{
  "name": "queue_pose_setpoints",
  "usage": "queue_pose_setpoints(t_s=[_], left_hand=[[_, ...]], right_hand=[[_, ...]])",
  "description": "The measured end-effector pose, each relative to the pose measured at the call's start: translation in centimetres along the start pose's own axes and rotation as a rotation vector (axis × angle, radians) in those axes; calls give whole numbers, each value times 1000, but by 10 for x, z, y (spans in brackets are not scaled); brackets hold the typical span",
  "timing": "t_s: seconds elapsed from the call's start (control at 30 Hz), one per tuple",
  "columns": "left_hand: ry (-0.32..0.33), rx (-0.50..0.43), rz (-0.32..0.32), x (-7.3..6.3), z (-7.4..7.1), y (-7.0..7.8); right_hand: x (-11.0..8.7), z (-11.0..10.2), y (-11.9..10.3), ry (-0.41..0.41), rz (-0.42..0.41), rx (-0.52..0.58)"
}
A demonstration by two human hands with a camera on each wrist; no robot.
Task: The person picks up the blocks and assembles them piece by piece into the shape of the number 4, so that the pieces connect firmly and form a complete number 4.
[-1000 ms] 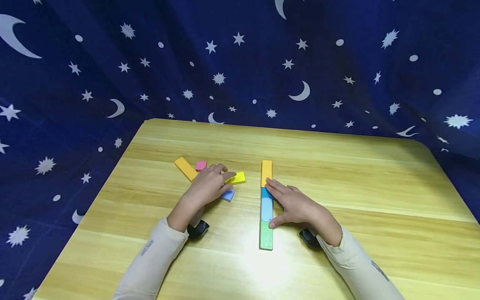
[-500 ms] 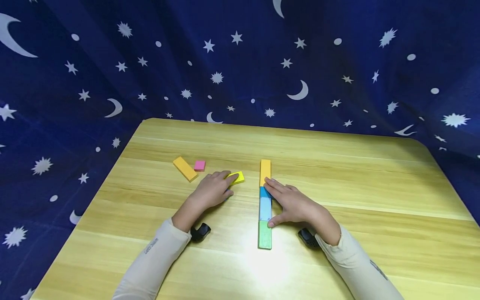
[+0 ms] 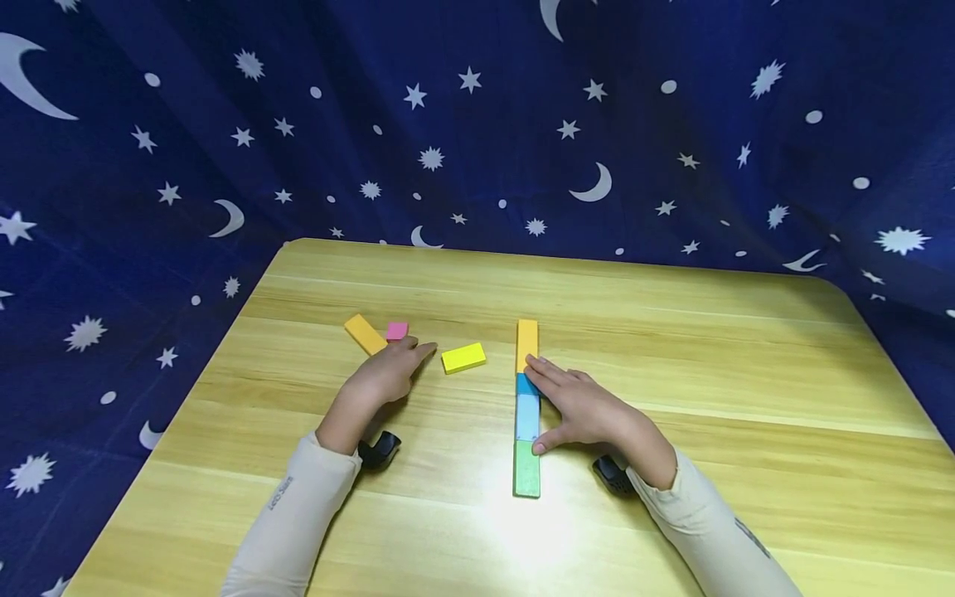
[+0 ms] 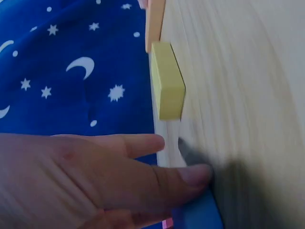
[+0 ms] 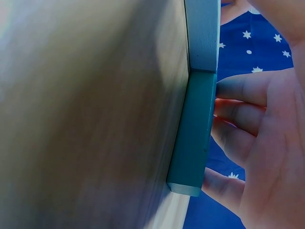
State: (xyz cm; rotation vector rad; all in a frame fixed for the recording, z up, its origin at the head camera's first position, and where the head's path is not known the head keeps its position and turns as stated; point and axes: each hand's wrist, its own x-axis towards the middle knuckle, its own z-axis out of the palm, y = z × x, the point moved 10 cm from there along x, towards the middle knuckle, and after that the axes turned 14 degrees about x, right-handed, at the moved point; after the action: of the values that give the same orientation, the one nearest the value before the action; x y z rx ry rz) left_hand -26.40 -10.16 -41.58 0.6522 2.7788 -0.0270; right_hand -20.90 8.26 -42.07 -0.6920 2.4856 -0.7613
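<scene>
The smooth, flat-faced blue block (image 4: 201, 213) lies by the thumb of the left hand (image 3: 382, 375), whether pinched I cannot tell, left of the rectangular yellow block (image 3: 463, 358), its long axis running left-right, the thumb-spread right hand (image 3: 588, 409) farther right.

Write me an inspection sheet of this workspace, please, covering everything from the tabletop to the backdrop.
Surface: pale wood-grain table, bright glare near the front.
Job's things: rectangular orange block, partly covered dark-blue block, rectangular light-blue block and rectangular green block adjoin; slanted orange block, small pink block and rectangular yellow block lie apart from these.
Clutter: nothing seen.
Grippers: human hands; left hand at a mostly hidden blue block, grip unclear; right hand touches the adjoining blocks.
Cables: nothing seen.
Surroundings: dark-blue cloth with white moons and stars.
</scene>
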Motion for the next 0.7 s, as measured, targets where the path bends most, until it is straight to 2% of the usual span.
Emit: queue_pose_setpoints(t_s=[0.1, 0.17, 0.27, 0.33, 0.43, 0.5, 0.7], left_hand=[[12, 12, -17, -2, -4, -4], [58, 10, -6, -2, -10, -2], [148, 8, 62, -2, -19, 12], [180, 6, 123, 0, -20, 24], [159, 6, 185, 2, -13, 38], [143, 23, 202, 3, -8, 43], [166, 50, 226, 3, -6, 53]], right_hand=[[0, 1, 1, -1, -2, -3], [0, 1, 2, -1, 0, -2], [-1, 0, 2, 0, 0, -1], [-1, 0, 2, 3, -3, 1], [-2, -1, 2, 5, -10, 1], [-1, 0, 3, 3, -9, 5], [0, 1, 4, -1, -1, 8]])
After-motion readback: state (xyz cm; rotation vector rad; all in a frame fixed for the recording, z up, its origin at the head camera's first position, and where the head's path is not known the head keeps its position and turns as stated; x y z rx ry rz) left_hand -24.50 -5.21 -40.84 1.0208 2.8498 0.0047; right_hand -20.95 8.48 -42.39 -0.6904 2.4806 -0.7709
